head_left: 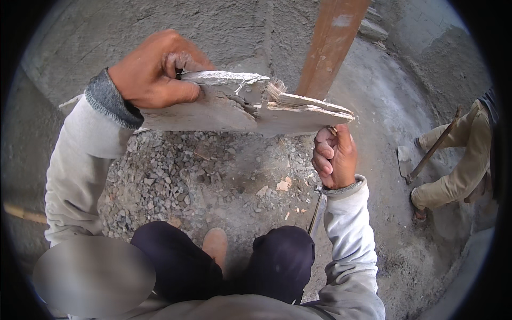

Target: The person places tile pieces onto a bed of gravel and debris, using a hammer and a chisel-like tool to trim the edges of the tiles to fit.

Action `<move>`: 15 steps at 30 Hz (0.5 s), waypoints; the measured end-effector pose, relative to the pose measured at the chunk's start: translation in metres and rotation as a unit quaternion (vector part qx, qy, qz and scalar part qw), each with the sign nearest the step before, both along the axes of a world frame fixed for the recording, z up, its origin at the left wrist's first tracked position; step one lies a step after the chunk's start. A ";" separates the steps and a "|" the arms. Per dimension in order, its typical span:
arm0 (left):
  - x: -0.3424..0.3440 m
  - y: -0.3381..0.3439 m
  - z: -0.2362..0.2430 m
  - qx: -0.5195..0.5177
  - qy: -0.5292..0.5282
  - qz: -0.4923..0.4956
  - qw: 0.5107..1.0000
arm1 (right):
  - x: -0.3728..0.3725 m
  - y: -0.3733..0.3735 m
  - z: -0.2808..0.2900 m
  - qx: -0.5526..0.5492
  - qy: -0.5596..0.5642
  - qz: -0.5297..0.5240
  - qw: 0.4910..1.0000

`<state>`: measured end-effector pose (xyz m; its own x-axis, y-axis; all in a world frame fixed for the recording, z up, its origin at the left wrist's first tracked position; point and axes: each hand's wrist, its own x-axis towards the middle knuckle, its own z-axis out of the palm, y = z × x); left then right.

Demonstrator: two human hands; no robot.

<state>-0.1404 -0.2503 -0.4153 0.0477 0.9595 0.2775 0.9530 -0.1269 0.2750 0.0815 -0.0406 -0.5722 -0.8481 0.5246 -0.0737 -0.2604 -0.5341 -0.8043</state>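
A pale, splintered wooden board (213, 113) is held up crosswise in front of me, with layers split along its top edge. My left hand (168, 72) is closed on its upper edge left of the middle, thumb on the near face and fingers behind. A ragged break (248, 104) runs down the board near its centre. Just under the board's right end my right hand (336, 154) is closed, thumb against curled fingers. A small brownish bit shows at its fingertips; whether it is a loose splinter or part of the board I cannot tell.
Grey gravel (154, 181) covers the ground below. Behind the board rise a rough cement wall (213, 26) and an upright brown timber post (330, 48). At right stands another person (453, 154) beside a long-handled tool (437, 141). A metal rod or blade (317, 213) lies by my right knee.
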 end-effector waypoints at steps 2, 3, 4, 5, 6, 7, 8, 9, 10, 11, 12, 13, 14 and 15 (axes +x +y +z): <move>-0.005 0.015 0.001 -0.020 0.010 0.025 0.999 | -0.012 0.001 -0.013 -0.017 0.017 -0.033 0.999; -0.008 0.023 0.002 -0.029 0.021 0.044 0.998 | -0.018 0.003 -0.019 -0.001 0.064 -0.028 0.998; -0.011 0.030 0.001 -0.032 0.000 0.043 0.999 | -0.025 0.005 -0.023 -0.003 0.081 -0.052 0.995; -0.014 0.036 0.002 -0.041 -0.025 0.049 0.998 | -0.031 0.007 -0.028 -0.005 0.094 -0.077 0.993; -0.018 0.039 0.003 -0.049 -0.049 0.057 0.996 | -0.039 0.010 -0.032 -0.025 0.095 -0.129 0.987; -0.022 0.045 0.005 -0.057 -0.068 0.069 0.994 | -0.046 0.015 -0.036 0.006 0.120 -0.131 0.984; -0.027 0.049 0.008 -0.061 -0.080 0.061 0.993 | -0.054 0.020 -0.043 0.028 0.138 -0.144 0.979; -0.030 0.052 0.008 -0.063 -0.094 0.060 0.992 | -0.060 0.024 -0.052 0.050 0.153 -0.156 0.975; -0.034 0.056 0.011 -0.062 -0.095 0.061 0.992 | -0.073 0.029 -0.064 0.178 0.132 -0.214 0.951; -0.039 0.060 0.014 -0.065 -0.090 0.077 0.991 | -0.087 0.031 -0.079 0.177 0.098 -0.206 0.957; -0.043 0.064 0.016 -0.070 -0.079 0.094 0.990 | -0.099 0.032 -0.096 0.180 0.072 -0.191 0.962; -0.048 0.071 0.020 -0.071 -0.062 0.108 0.990 | -0.105 0.031 -0.115 0.198 0.029 -0.144 0.969; -0.052 0.075 0.022 -0.073 -0.069 0.107 0.989 | -0.104 0.029 -0.133 0.208 -0.022 -0.095 0.973; -0.055 0.078 0.021 -0.081 -0.080 0.106 0.988 | -0.098 0.026 -0.147 0.245 -0.020 -0.004 0.969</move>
<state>-0.1954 -0.1720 -0.3939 -0.1906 0.9757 0.1081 0.8962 0.1281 0.4247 -0.0166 -0.0143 -0.7188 -0.8458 0.5113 0.1520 -0.2253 -0.0841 -0.9707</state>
